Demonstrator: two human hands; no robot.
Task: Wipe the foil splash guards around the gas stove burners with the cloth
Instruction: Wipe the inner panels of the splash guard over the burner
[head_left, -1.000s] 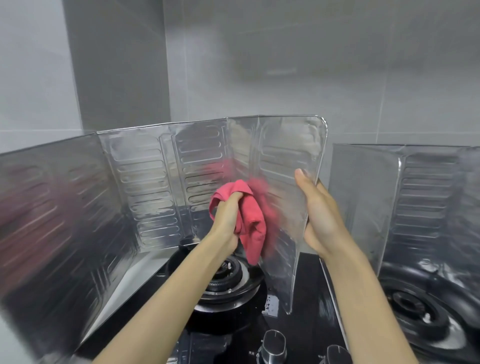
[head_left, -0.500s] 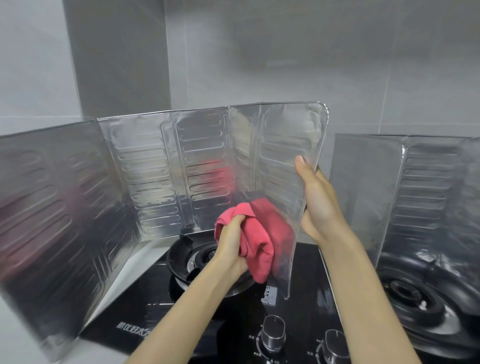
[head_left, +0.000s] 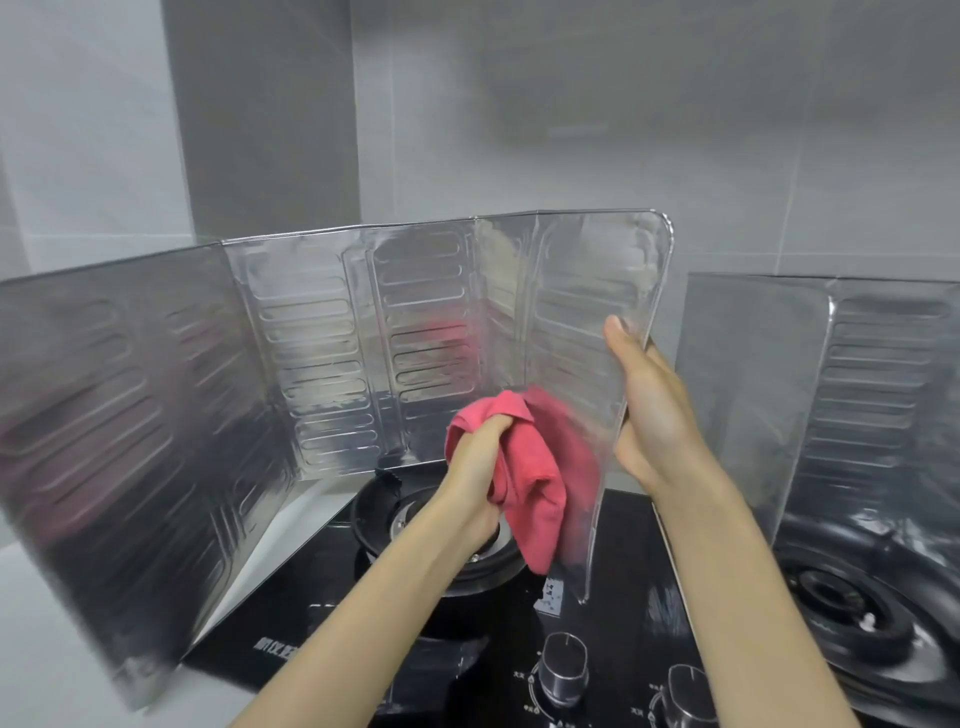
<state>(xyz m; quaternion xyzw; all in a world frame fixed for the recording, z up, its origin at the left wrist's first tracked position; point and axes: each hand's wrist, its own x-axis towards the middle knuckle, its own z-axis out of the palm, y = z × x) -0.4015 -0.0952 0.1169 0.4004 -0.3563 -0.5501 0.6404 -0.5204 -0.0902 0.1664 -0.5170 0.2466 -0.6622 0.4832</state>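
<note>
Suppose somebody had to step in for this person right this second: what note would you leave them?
Left hand grips the pink cloth, held low against the end panel of the left foil splash guard, above the left burner.
Right hand holds that panel's free edge, thumb on the inner face.
Right foil splash guard stands apart around the right burner, with neither hand on it.
Done: cannot tell which panels are already wiped.
Left: finish this guard, then the right one.
</note>
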